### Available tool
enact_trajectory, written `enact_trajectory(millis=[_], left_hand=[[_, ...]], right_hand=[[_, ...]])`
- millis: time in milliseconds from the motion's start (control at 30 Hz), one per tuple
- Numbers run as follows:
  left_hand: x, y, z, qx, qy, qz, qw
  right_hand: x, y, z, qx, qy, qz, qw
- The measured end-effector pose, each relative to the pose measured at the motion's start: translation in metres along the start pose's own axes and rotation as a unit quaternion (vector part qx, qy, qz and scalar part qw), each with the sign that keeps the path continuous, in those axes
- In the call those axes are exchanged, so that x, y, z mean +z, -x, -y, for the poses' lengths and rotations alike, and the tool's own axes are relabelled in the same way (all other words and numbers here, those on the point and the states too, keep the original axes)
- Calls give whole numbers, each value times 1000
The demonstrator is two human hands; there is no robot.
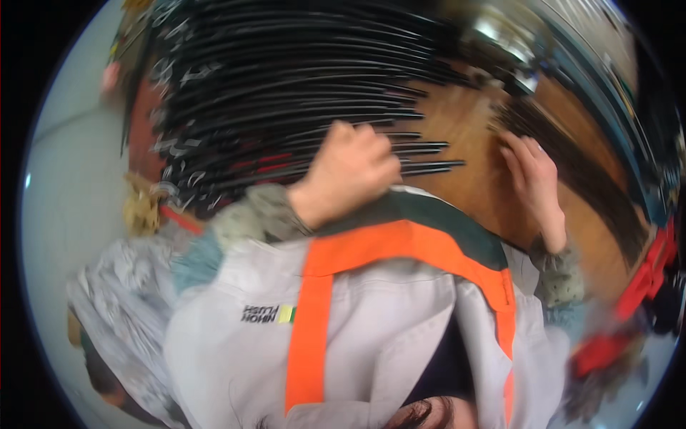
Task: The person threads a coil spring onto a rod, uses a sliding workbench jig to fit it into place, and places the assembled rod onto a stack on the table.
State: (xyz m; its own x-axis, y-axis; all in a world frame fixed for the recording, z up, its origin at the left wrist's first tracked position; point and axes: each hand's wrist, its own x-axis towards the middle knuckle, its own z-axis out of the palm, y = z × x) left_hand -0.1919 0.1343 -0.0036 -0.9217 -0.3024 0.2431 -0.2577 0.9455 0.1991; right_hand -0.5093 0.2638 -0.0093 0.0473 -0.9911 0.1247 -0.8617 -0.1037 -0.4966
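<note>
Dark brown, thin strands fan out right at the fingers of the right hand, and that's the nearer hand by far! The bundle lies beyond and to the right, its long axis slanting away toward the lower right. Those fingers bend loosely at its upper end; whether they grip or merely hover, I can't tell. Over to the left hand: fingers curled, knuckles up, over the lower edge of the glossy black tubes, and its grasp is hidden. The tubes run left to right, slim, straight and smooth, two ends poking out past the hand. Pale loops tangle at their far left. Between the hands, smooth brown worktop; above, a shiny metal fixture, badly blurred.
</note>
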Motion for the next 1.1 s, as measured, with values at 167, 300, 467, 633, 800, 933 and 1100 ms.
enact_trajectory(millis=[167,300,467,633,800,933,1100], left_hand=[[32,29,-40,-132,-13,27,991],[52,7,-58,-151,10,-35,988],[28,-30,-60,-101,134,43,985],[11,-60,-58,-84,117,62,988],[-7,-91,-42,-45,52,26,997],[-13,-122,-49,49,41,59,996],[-8,-173,-50,149,80,59,984]], right_hand=[[7,3,-6,90,-51,137,985],[6,10,-47,59,-160,119,978],[-1,20,-18,60,-204,75,974],[1,33,1,130,-251,-47,958],[-6,26,-2,126,-279,-142,941],[-18,46,-19,-55,-45,-231,970],[-18,41,-34,-100,83,-236,963]])
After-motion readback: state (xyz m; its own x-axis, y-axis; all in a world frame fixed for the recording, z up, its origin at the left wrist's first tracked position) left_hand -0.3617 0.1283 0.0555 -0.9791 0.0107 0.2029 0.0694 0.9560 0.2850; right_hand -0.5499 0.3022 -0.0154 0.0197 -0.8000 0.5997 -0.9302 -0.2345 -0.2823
